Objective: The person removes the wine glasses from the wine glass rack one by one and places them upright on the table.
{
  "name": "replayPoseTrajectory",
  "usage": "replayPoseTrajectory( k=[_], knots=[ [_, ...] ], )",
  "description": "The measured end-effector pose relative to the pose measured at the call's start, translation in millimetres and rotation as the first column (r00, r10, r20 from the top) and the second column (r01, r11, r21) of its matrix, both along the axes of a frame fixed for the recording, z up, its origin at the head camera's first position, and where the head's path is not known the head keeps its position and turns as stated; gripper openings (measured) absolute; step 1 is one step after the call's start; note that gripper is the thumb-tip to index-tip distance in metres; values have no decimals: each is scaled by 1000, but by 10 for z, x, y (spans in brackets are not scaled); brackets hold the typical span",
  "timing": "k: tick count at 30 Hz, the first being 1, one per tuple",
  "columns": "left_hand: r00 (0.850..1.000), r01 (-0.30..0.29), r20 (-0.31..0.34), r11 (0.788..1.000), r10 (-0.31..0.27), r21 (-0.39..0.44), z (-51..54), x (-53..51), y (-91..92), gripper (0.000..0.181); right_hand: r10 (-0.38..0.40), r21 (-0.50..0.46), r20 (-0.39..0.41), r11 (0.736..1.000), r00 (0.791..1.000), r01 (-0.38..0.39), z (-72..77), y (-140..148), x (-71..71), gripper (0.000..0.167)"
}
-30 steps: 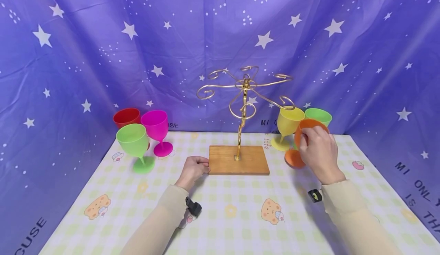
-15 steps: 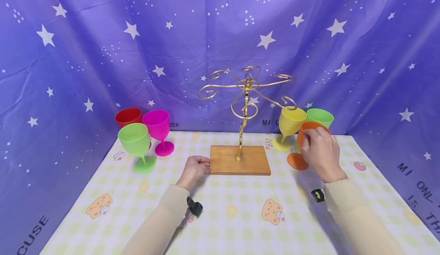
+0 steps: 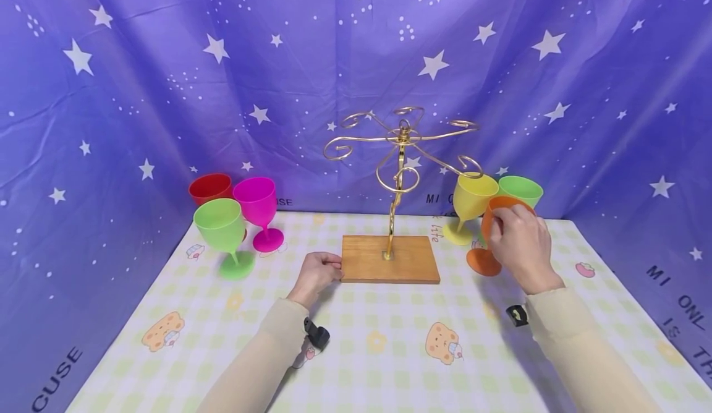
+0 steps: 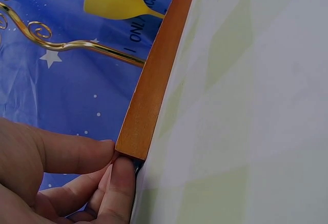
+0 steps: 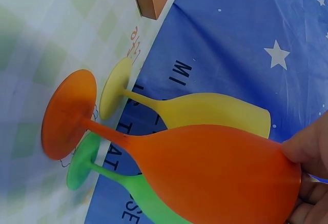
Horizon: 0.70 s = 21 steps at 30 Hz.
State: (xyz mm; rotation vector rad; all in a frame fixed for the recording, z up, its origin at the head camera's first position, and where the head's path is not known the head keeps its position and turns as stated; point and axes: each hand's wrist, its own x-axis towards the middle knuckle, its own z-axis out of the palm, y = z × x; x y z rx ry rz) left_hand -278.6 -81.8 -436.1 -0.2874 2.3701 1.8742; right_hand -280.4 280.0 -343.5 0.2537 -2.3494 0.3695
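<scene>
My right hand pinches the rim of an orange goblet between thumb and fingers. The goblet is roughly upright; whether its foot rests on the cloth I cannot tell. Just behind it stand a yellow goblet and a green goblet, partly hidden by it. My left hand holds the left edge of the wooden base of a gold wire glass rack. In the left wrist view, the thumb and a finger meet at the corner of that base. Curled hooks ring the rack's top, with nothing hanging from them.
At the left stand a red goblet, a magenta goblet and a light green goblet. A checked cloth covers the table. Purple star-printed curtain closes off the back and sides.
The view has shifted slightly. The orange goblet has moved a little toward me and its tilt has changed slightly, still in my right hand. My left hand stays at the rack's base.
</scene>
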Motion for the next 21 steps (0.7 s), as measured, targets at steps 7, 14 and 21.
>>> replayPoseTrajectory(
  k=[7,14,21],
  knots=[
    [1000,-10,20,1000,10,6,10,-5,10,29,7,2,5,1000,1000,-7,22,6,1,18],
    [1000,0,0,1000,0,4,37,-40,20,29,17,-4,1,1000,1000,-17,53,9,-3,17],
    [1000,5,-1,1000,-5,-1,55,-57,16,29,9,1,19,1000,1000,-9,76,23,-2,19]
  ],
)
